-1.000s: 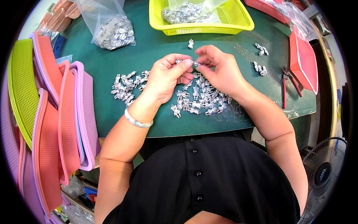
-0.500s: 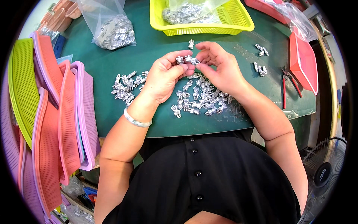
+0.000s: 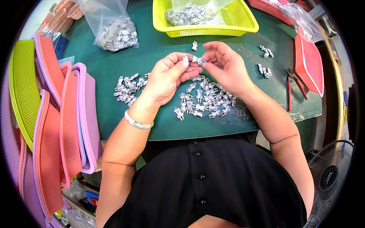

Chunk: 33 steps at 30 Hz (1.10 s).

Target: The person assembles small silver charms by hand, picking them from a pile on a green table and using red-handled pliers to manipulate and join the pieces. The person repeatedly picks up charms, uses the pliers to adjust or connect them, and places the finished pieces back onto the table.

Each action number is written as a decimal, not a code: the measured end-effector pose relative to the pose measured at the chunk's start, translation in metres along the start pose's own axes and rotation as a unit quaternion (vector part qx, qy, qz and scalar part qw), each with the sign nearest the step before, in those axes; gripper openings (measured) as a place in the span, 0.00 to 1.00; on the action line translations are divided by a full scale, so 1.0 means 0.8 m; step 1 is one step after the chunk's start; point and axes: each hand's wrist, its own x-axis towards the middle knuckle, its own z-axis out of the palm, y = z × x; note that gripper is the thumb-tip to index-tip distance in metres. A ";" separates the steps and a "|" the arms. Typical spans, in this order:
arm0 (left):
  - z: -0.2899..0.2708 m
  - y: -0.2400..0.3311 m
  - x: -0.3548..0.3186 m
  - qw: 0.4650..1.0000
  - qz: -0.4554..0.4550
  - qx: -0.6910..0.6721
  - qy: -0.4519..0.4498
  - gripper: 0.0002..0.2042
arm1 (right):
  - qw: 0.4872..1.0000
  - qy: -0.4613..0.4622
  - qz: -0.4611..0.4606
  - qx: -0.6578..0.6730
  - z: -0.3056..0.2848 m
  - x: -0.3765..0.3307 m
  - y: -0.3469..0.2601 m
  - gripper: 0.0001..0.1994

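My left hand (image 3: pixel 164 78) pinches a small silver figure charm (image 3: pixel 186 59) between thumb and forefinger, its other fingers curled below. Beside it, my right hand (image 3: pixel 227 68) grips a second silver charm (image 3: pixel 197 59) at one end with thumb and fingertips. The two charms are close together; whether they touch is too small to tell. Beneath and between my forearms lies a pile of silver charms (image 3: pixel 207 97) on the green tabletop (image 3: pixel 167 127). A smaller pile of charms (image 3: pixel 127 89) lies left of my left wrist. One single charm (image 3: pixel 194 46) stands apart beyond my fingers.
A yellow-green basket (image 3: pixel 205 32) and a clear bag of metal pieces (image 3: pixel 118 34) stand at the back. Two small charm clusters (image 3: pixel 265 71) lie right, near red-handled pliers (image 3: pixel 292 85) and a pink tray (image 3: pixel 310 68). Stacked baskets (image 3: pixel 68 125) line the left; a fan (image 3: pixel 329 178) stands lower right.
My hands have drawn slightly apart. The charm in my left fingers has turned more upright, and the one in my right hand has shifted a little to the right.
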 end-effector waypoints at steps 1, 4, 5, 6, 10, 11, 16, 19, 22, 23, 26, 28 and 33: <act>0.000 0.000 0.000 1.000 0.000 0.010 0.012 0.09 | 1.000 0.001 0.000 0.004 0.000 0.000 0.000 0.17; 0.000 0.000 -0.001 0.998 -0.003 0.043 0.039 0.08 | 1.000 0.003 0.003 0.015 0.001 0.000 -0.003 0.17; -0.001 0.000 -0.001 0.998 -0.006 0.056 0.041 0.08 | 1.000 0.004 0.007 0.018 0.001 0.000 -0.003 0.17; -0.002 0.000 -0.001 0.997 -0.011 0.069 0.043 0.08 | 1.000 0.006 0.011 0.021 0.001 0.000 -0.003 0.17; 0.003 0.000 -0.002 0.996 -0.007 0.067 0.055 0.10 | 0.999 -0.005 0.031 0.039 0.001 0.000 -0.006 0.17; 0.004 0.000 -0.002 0.996 -0.005 0.066 0.058 0.11 | 0.998 -0.006 0.037 0.043 0.000 0.001 -0.006 0.17; 0.008 0.002 -0.003 0.995 -0.008 0.071 0.069 0.15 | 0.997 -0.011 0.053 0.051 0.000 0.001 -0.009 0.18; 0.007 0.001 -0.003 0.995 -0.014 0.069 0.070 0.16 | 0.997 -0.014 0.056 0.054 0.000 0.001 -0.007 0.18; 0.005 -0.001 -0.002 0.996 -0.018 0.062 0.066 0.14 | 0.997 -0.016 0.053 0.055 0.001 0.001 -0.007 0.18; 0.004 -0.001 -0.002 0.996 -0.020 0.059 0.063 0.13 | 0.997 -0.017 0.050 0.054 0.002 0.000 -0.006 0.18; 0.005 -0.002 -0.002 0.997 -0.035 0.033 0.063 0.11 | 0.998 -0.047 0.018 0.029 0.007 -0.001 -0.006 0.17; 0.002 -0.003 -0.002 0.997 -0.040 0.018 0.063 0.10 | 0.997 -0.061 -0.032 -0.017 0.006 0.001 -0.005 0.16; -0.009 0.010 0.001 0.970 0.047 0.199 0.131 0.09 | 0.913 -0.043 -0.229 -0.335 -0.010 0.038 0.006 0.18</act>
